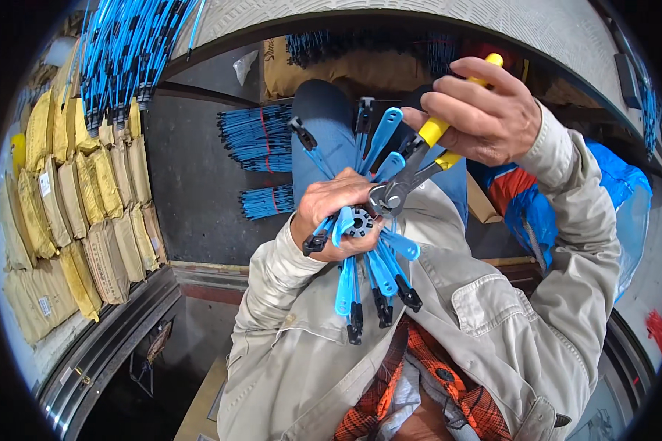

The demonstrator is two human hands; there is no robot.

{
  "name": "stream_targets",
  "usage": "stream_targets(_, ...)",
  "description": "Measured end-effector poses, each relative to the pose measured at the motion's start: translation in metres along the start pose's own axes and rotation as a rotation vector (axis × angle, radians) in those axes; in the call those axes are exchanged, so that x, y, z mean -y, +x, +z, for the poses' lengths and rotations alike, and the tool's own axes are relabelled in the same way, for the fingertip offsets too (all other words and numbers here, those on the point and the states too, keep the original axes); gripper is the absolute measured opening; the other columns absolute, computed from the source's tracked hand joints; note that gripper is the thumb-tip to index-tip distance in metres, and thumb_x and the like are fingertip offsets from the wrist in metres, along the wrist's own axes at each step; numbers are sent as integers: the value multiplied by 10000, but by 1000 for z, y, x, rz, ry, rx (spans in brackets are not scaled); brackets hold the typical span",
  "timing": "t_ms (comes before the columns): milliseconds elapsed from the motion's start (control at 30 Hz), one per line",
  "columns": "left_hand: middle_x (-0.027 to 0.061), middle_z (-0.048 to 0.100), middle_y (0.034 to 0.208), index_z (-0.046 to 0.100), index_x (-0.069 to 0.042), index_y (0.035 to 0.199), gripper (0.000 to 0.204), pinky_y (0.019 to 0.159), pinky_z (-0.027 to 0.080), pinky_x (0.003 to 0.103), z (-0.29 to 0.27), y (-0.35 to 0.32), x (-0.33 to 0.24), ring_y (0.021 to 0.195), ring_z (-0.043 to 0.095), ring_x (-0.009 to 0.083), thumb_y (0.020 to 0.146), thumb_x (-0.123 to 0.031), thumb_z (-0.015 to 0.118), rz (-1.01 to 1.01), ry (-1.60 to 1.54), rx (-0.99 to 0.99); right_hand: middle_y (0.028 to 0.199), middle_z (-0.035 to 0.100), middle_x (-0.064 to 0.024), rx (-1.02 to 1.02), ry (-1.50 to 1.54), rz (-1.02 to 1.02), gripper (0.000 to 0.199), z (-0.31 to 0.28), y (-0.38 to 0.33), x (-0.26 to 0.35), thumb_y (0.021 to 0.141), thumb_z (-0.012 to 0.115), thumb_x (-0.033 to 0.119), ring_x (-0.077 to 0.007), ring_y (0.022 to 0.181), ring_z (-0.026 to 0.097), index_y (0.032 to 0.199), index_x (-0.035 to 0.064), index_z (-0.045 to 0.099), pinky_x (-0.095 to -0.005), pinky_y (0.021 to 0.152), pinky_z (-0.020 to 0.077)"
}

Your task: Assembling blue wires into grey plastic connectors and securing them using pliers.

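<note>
Blue plastic parts point(368, 250), dark floor point(191, 184) — yellowish sacks point(88, 198), perhaps stacked

Blue-and-black plastic parts point(368, 257), yellow-handled cutters point(419, 158), beige jacket point(485, 309), orange plaid shirt point(419, 382).

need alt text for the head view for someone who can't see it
Seen from above, a person's left hand grips a moulded cluster of blue and black plastic parts, while the right hand works yellow-handled cutters, whose tip sits at the cluster's hub. Bundles of similar blue parts lie on the dark floor, with yellow and brown sacks stacked at left.
</note>
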State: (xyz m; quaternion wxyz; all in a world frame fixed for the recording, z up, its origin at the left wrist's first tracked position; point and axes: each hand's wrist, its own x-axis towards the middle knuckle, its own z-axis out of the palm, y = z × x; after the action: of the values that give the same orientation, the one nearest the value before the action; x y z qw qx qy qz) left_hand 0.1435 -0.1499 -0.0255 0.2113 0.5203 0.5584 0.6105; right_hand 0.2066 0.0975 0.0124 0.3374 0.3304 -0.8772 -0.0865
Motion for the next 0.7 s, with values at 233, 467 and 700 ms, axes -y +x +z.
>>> stream_targets(233,123,650,839,615,17,969,418,607,452,265,-9,4,-12,615,557,191,551,17,630,-192,17,-38,1106,546,124,-180,-439,256,387,-2,8,46,670,763,232,-81,1057,517,1027,176,623,-432,1044,228)
stream_targets(467,122,648,781,620,47,986,405,551,419,256,-10,6,-14,571,497,158,588,-26,603,-248,23,-49,1106,548,136,-187,-446,487,423,8,2,72,674,758,207,-85,1085,510,1060,178,588,-437,1067,158)
stream_targets(700,108,661,900,619,-2,1016,467,626,464,256,-11,7,-12,658,568,178,549,-7,617,-223,4,-5,1089,547,144,-214,-484,479,390,6,7,66,673,755,187,-79,1064,516,1025,156,590,-435,1061,153)
